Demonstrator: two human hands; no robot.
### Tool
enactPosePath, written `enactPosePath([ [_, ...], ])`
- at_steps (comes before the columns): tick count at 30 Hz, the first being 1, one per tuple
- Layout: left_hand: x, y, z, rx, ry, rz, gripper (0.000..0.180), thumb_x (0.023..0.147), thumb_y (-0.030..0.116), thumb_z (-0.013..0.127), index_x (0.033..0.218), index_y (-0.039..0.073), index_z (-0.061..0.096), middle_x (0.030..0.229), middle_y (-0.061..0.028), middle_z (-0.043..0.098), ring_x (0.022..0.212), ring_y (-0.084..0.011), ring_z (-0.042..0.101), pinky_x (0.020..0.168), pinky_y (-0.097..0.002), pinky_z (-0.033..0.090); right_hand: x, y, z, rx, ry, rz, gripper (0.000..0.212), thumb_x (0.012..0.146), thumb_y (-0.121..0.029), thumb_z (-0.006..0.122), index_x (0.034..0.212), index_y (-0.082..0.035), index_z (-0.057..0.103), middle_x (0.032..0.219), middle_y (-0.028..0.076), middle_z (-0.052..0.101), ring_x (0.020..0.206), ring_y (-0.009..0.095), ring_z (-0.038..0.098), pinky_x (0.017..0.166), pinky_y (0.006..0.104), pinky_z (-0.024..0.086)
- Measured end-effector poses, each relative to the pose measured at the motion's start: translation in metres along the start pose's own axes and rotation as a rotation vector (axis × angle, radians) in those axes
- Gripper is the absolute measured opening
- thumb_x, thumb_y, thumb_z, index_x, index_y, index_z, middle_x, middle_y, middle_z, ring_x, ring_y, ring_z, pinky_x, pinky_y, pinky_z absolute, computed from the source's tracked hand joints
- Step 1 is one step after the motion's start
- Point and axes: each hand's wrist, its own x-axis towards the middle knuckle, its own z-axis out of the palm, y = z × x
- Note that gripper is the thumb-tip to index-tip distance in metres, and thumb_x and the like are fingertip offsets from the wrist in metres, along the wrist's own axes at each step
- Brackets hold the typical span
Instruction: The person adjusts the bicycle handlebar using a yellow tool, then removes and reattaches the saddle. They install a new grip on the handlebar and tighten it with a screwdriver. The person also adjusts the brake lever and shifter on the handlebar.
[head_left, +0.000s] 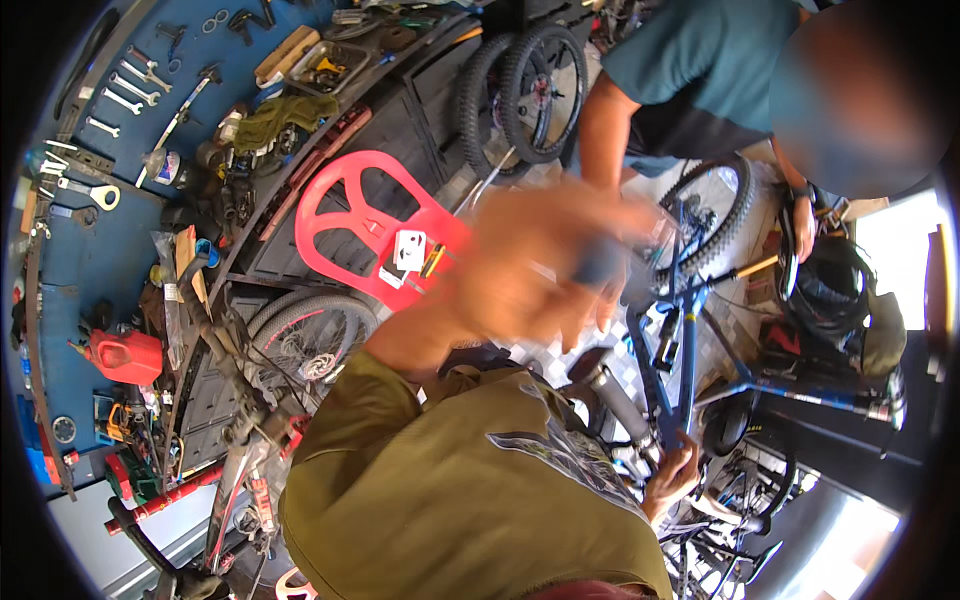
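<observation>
My left hand (530, 260) is raised in front of me, smeared by motion. A small dark rounded thing (597, 262) shows at its fingers, too blurred to name. My right hand (672, 482) is low on the right, its fingers curled against the lower end of a blue bicycle frame (688, 350). The frame is tilted, and a wheel (740, 205) is at its far end. Across from me a co-worker in a dark teal shirt leans over the bicycle, one hand (803, 228) beside a dark saddle-like part.
On a red plastic chair (318, 225) lie a white card and a yellow-black tool. Two loose wheels (540, 95) lean beyond it. Wrenches (125, 100) hang on the blue board at left, above a cluttered bench. A red jerrycan (125, 357) and more bicycles stand around me.
</observation>
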Motion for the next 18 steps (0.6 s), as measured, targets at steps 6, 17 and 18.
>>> enactPosePath([
  [6, -0.098, -0.177, -0.244, 1.153, 0.486, -0.395, 0.043, 0.107, 0.023, 0.048, 0.141, -0.002, 0.053, 0.123, -0.0268, 0.062, 0.112, -0.0417, 0.062, 0.093, -0.0491, 0.051, 0.009, 0.005, 0.008, -0.156, 0.018, 0.015, 0.056, 0.112, -0.044, 0.039, 0.087, -0.003, 0.068, 0.053, 0.001, 0.045, 0.047, 0.009, 0.038, 0.046, 0.0305, 0.025],
  [17, -0.237, -0.365, -0.4, 1.532, -0.234, -1.368, 0.038, 0.103, 0.031, 0.063, 0.14, 0.021, 0.063, 0.147, -0.0187, 0.054, 0.135, -0.0389, 0.049, 0.108, -0.0573, 0.041, 0.015, 0.019, 0.014, -0.203, 0.058, 0.091, 0.053, 0.111, -0.039, 0.046, 0.07, -0.005, 0.047, 0.056, 0.0, 0.039, 0.051, 0.01, 0.031, 0.05, 0.0347, 0.02],
  [18, -0.229, -0.373, -0.395, 1.63, -0.157, -1.361, 0.034, 0.101, 0.032, 0.066, 0.134, 0.022, 0.068, 0.144, -0.0123, 0.057, 0.137, -0.0366, 0.046, 0.107, -0.0613, 0.039, 0.013, 0.015, 0.017, -0.193, 0.067, 0.07, 0.053, 0.111, -0.039, 0.046, 0.069, -0.006, 0.046, 0.056, 0.0, 0.039, 0.051, 0.01, 0.031, 0.05, 0.0345, 0.02],
])
